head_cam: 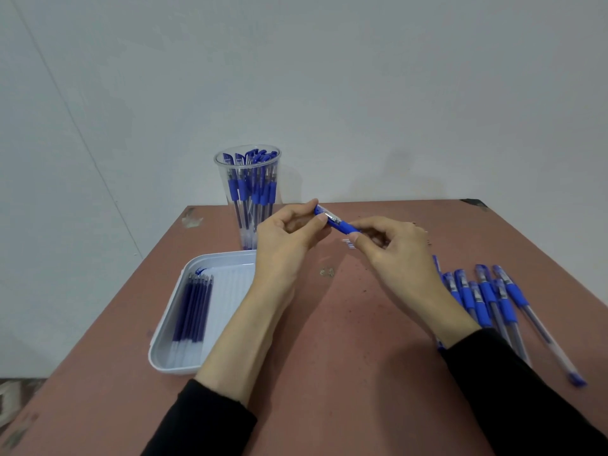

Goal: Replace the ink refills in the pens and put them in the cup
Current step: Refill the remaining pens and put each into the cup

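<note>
Scuffed reddish-brown tabletop (329, 357), bare pale-grey wall (329, 93) behind: a person in black sleeves (204, 422) held a blue pen (343, 226) above the middle, its long axis running from 10 o'clock to 4 o'clock. The left hand (283, 238) pinched the blue upper end beside a silvery band; the right hand (394, 248) pinched the lower end with curled fingers. At 11 o'clock a clear plastic cup (241, 232) stood upright, packed with like pens. At 8 o'clock a white round-cornered tray (171, 366) held slim dark-blue refills (192, 307), pointed tips toward 12 o'clock. Loose pens (487, 297) with clear barrels lay fanned at 3 o'clock, their print too blurred to read.
</note>
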Tool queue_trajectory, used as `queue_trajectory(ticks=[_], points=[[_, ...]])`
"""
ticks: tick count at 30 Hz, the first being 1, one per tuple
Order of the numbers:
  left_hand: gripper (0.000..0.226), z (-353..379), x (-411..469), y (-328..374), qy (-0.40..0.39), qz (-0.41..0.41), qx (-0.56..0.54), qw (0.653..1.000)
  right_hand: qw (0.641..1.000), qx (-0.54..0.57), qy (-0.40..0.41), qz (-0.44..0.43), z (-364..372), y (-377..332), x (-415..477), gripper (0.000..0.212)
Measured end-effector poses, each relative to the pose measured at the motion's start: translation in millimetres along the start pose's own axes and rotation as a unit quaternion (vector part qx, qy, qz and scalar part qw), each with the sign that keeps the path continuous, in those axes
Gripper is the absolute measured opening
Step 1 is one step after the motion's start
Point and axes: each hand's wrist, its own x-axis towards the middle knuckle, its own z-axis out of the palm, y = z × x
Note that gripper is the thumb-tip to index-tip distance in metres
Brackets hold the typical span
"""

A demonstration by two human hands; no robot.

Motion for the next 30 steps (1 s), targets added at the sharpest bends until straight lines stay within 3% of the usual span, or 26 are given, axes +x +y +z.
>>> queue_trajectory(ticks=[11, 18, 23, 27, 30], points=[[0.015, 3, -1, 1, 0.017, 0.011, 0.010, 1.000, 1.000, 0.027, -0.009, -0.005, 0, -1, 0, 0.017], [0.026, 9, -12, 9, 0.034, 0.081, 0.124, 0.988, 0.997, 0.056, -0.007, -0.048, 7, -2, -6, 0.016], [0.027, -9, 1, 70, 0.117, 0.237, 0.192, 0.945, 0.998, -0.002, 0.012, -0.062, 6, 1, -5, 0.057], [0.027, -25, 20, 127, 0.149, 0.372, 0.220, 0.890, 0.997, -0.033, 0.005, -0.068, 8, 6, -5, 0.060], [0.025, -31, 34, 147, 0.152, 0.407, 0.286, 0.854, 0.996, -0.044, -0.006, -0.076, 10, 7, -6, 0.059]])
